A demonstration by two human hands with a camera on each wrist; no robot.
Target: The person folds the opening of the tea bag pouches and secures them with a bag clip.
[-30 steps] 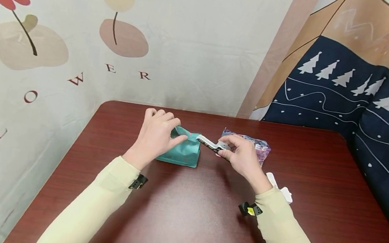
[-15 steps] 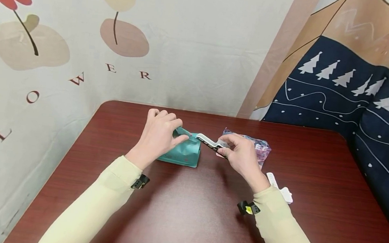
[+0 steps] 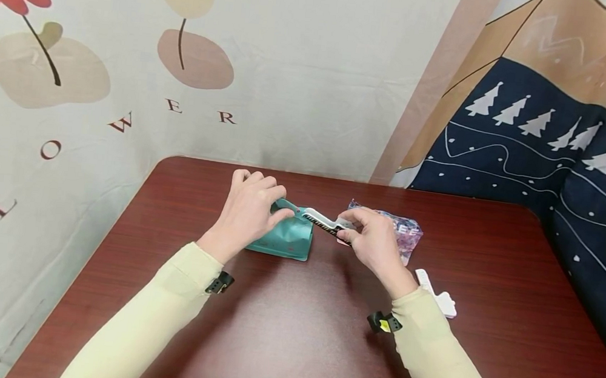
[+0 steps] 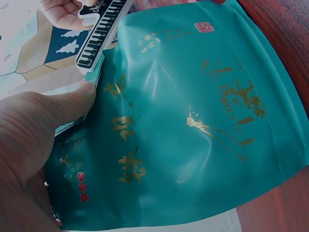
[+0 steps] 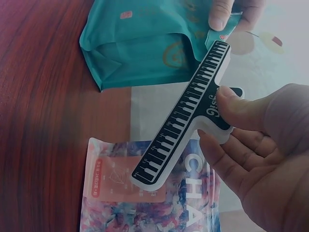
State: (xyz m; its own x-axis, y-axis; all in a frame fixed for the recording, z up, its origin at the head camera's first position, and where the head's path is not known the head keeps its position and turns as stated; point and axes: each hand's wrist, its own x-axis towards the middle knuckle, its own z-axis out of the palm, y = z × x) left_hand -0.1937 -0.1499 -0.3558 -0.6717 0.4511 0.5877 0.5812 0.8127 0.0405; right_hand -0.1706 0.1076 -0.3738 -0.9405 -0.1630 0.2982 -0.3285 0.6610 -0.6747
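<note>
The teal pouch (image 3: 287, 239) stands on the table with its top folded over. My left hand (image 3: 249, 208) pinches that fold between thumb and fingers; gold lettering covers the pouch's side in the left wrist view. In my right hand (image 3: 375, 238) is a white bag clip (image 5: 186, 116) with a black-and-white piano-key pattern, its handle squeezed between thumb and fingers. One end of the clip meets the folded corner of the pouch. I cannot tell whether the fold lies between the clip's jaws.
A blue-and-pink printed pouch (image 3: 410, 231) lies behind my right hand. Close to the right forearm, a second white clip (image 3: 441, 300) rests on the reddish-brown table (image 3: 293, 346). Behind the table hangs a printed cloth (image 3: 313, 80).
The right hand with the clip has shifted slightly left, toward the pouch's fold. My left hand has moved a little to the right, still pinching the fold.
</note>
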